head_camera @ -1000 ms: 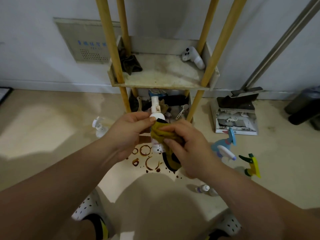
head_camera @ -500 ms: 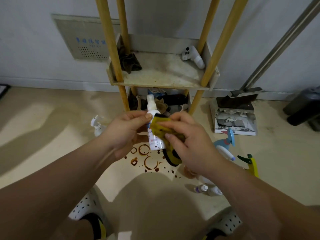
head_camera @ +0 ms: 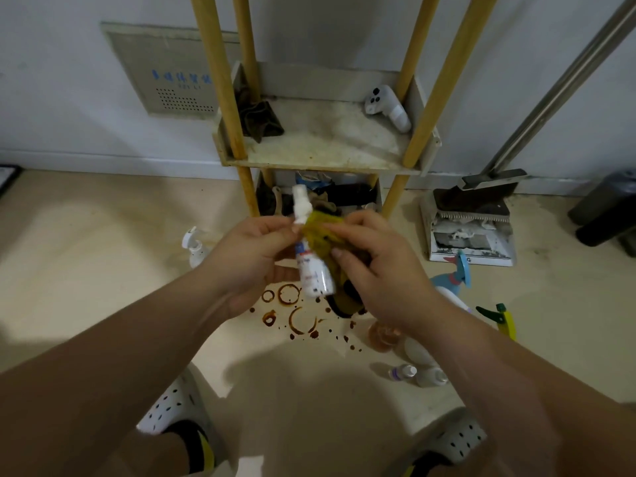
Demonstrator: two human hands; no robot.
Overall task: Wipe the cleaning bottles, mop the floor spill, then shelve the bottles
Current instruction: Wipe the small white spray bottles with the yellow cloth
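My left hand [head_camera: 247, 256] pinches a small white spray bottle [head_camera: 311, 270] near its neck, holding it tilted above the floor. My right hand [head_camera: 375, 266] grips a yellow-green cloth [head_camera: 321, 235] pressed against the bottle's right side. Below them a brown spill of rings and drops [head_camera: 299, 315] marks the beige floor. More bottles lie on the floor: a white pump bottle [head_camera: 194, 249] at left, a blue spray bottle [head_camera: 451, 280], a yellow and green one [head_camera: 502, 320] and small clear ones [head_camera: 418, 373] at right. The wooden shelf [head_camera: 323, 146] stands behind.
The shelf tier carries a dark rag [head_camera: 258, 120] and a white sprayer [head_camera: 387, 106]; the lower tier [head_camera: 320, 194] is cluttered. A dustpan with brush [head_camera: 471, 222] and a metal pole [head_camera: 564, 84] stand at right, a dark bin [head_camera: 609, 211] at far right. My shoes [head_camera: 172, 407] are below.
The bottle has tilted so its bottom swings right and down, showing more of its label. The cloth has slid up toward the bottle's neck. Both hands stay close together.
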